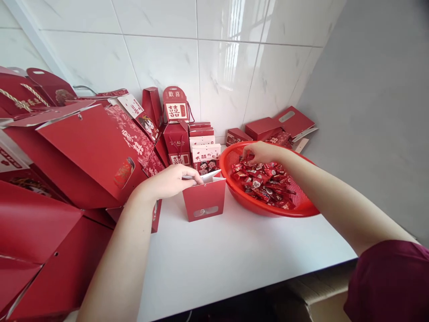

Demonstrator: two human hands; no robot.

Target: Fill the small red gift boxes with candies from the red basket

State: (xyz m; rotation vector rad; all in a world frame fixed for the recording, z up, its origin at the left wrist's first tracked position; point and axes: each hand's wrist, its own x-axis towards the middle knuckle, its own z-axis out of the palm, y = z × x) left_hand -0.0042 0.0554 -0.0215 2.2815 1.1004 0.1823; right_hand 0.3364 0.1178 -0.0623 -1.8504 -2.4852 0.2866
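A small red paper gift box (205, 203) with an oval window stands upright on the white table, its top open. My left hand (181, 179) is closed on the upper left edge of this box, some fingertips hidden inside the opening. To the right, a red plastic basket (234, 190) with perforated sides holds a heap of red-wrapped candies (268, 185). Inside the basket, at its far left part, is my right hand (259, 153). Its fingers are curled down at the candies; what is between the fingertips is hidden.
Large red gift boxes (90, 152) are piled along the left side. Decorated boxes (176, 114) and pink-white printed packets (207, 157) stand against the tiled wall. More red boxes (264, 129) lie behind the basket. A cardboard box (321, 286) is below the table's front edge (254, 287).
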